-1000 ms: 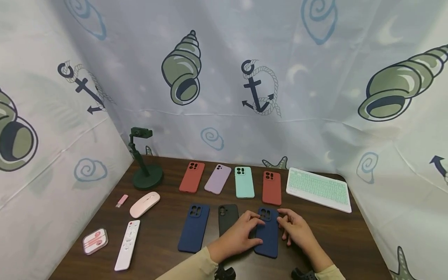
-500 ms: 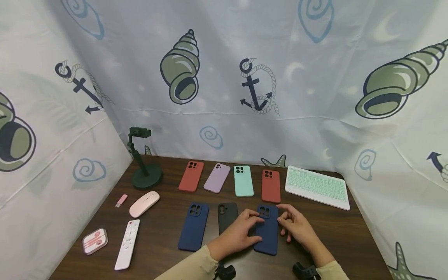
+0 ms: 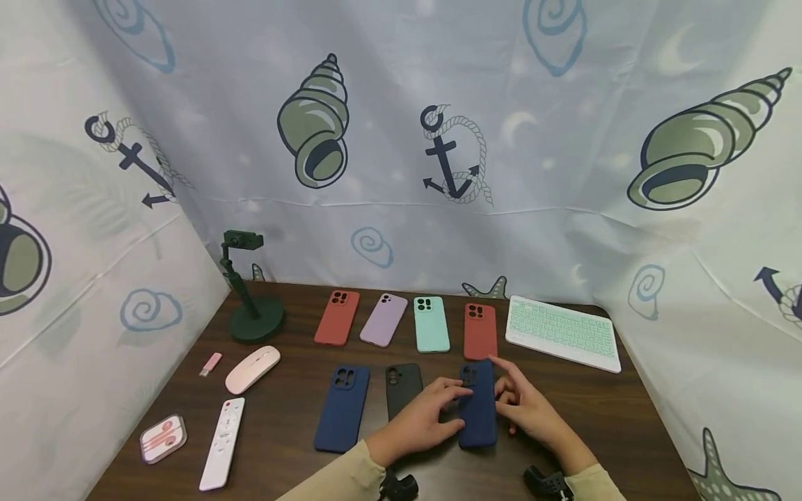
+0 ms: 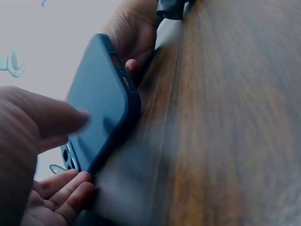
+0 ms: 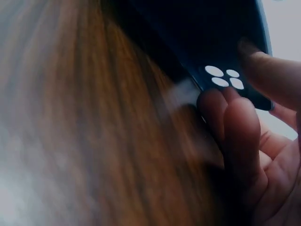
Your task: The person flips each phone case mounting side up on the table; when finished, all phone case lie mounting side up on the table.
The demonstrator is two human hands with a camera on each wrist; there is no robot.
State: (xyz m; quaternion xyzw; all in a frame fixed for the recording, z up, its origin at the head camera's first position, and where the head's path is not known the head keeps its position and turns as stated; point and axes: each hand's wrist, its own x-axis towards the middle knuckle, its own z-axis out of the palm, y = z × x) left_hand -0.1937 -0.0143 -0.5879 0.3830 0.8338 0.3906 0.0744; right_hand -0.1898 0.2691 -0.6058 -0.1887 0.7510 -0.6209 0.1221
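Matte dark-blue phone case, rectangular w/ cam cutouts, is front-ctr-right on the dark wood-grain bench, btwn both hands, tilted up off the surface; can't tell if any edge touches down. Cam end points away from the person; light shows thru the cutouts in the R wrist view.

L hand: fingers bent, clamped on the case's L side; thumb tip blurred, so exact contact n/a. R hand: fingers clamped on the R side nr the cam end, index at the far R corner.

Nearby: dark-grey phone case, partly hidden behind L hand. L of that, 2nd dark-blue phone case, flat.

Back row, L to R: brick-red phone case, lilac phone case, mint phone case, 2nd brick-red phone case, white keyboard w/ mint keys. 2nd red one is just beyond the held case.

L side: dark-green stand w/ round base, pale-pink mouse, small pink USB stick, white remote, clear square box w/ pink earphones. Shell/anchor-print fabric behind.
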